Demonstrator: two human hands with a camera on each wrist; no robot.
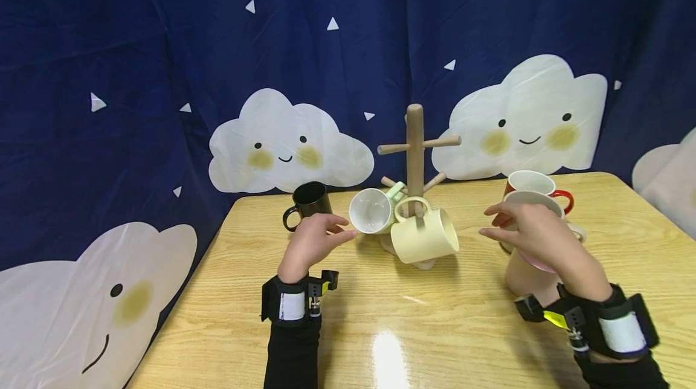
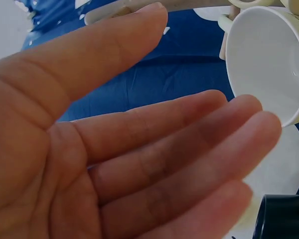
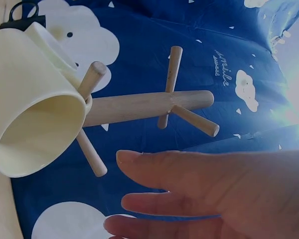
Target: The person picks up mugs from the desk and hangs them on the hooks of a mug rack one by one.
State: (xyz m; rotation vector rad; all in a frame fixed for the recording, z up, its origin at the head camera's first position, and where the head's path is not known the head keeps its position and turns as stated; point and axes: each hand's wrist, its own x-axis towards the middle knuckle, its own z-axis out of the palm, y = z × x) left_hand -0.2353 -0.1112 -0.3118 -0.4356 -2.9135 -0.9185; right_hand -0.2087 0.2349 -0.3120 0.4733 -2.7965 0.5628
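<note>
My left hand (image 1: 312, 241), fingers extended and holding nothing, is in front of a black mug (image 1: 311, 199) and left of a pale green mug (image 1: 371, 212) with a white inside. That green mug and a cream mug (image 1: 424, 237) hang by their handles on a wooden mug tree (image 1: 415, 162). In the left wrist view, the fingertips overlap the green mug's white inside (image 2: 266, 59). My right hand (image 1: 535, 232) hovers over a pink mug (image 1: 524, 277), its fingers loosely extended around nothing. The right wrist view shows the cream mug (image 3: 42, 134) tilted on a lower peg.
Behind my right hand stand a red mug (image 1: 531, 181) with a white inside and another light mug (image 1: 577, 232), partly hidden. The tree's upper pegs (image 1: 443, 142) carry no mugs. A blue curtain (image 1: 348, 63) with clouds hangs behind the wooden table (image 1: 228, 328).
</note>
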